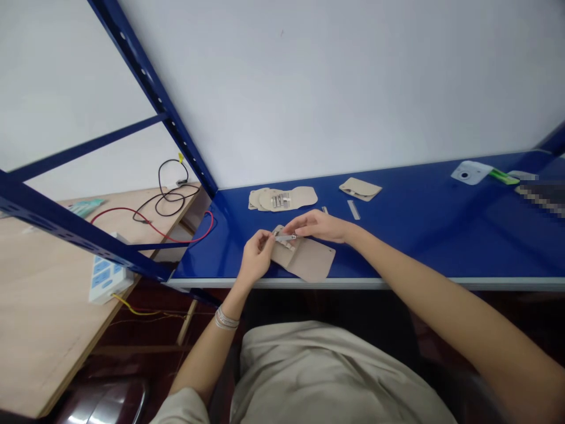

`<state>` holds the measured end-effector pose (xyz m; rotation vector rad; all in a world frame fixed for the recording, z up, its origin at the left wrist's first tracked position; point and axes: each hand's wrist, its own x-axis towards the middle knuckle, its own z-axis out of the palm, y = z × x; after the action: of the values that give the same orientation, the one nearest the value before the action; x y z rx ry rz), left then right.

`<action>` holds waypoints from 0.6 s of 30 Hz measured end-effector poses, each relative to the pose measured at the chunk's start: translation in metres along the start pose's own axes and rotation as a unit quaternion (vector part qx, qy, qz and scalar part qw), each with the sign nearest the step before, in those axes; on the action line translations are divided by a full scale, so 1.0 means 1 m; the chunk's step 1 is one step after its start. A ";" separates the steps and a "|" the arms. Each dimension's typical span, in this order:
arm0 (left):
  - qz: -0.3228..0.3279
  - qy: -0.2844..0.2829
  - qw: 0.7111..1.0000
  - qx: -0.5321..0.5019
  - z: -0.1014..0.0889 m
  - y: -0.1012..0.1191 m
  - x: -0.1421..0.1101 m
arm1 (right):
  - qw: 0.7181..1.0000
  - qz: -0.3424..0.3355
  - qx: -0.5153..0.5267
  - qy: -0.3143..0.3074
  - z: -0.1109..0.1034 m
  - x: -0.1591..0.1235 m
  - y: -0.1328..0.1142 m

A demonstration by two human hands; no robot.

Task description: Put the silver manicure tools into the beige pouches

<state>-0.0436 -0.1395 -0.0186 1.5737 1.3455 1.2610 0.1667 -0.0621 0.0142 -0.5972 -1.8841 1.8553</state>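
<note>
My left hand point(256, 256) and my right hand point(315, 225) meet above the blue tabletop point(397, 235), with their fingertips pinching a small metal nail clipper point(285, 237) from either end. Beneath them lies an opened tan leather-like case point(309, 259), which my hands partly hide. Farther back, a tan open case point(304, 197) holds several small metal tools point(281, 201). To its right are a folded tan piece point(360, 188) and a slim metal strip point(353, 209). A beaded bracelet point(226, 318) circles my left wrist.
A white instant camera point(470, 172) and a green item point(503, 176) lie at the far right, beside a blurred patch. Blue steel shelf posts point(83, 224) stand left, before a wooden table point(53, 306) with black and red wires point(163, 206) and a white power strip point(106, 277).
</note>
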 end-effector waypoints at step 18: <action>0.012 -0.017 1.000 0.008 0.000 0.000 -0.001 | 0.999 -0.022 -0.039 -0.029 0.004 -0.001 -0.002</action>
<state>-0.0440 -0.1406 -0.0190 1.6188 1.3220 1.2343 0.1649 -0.0657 0.0158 -0.5296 -1.9988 1.7965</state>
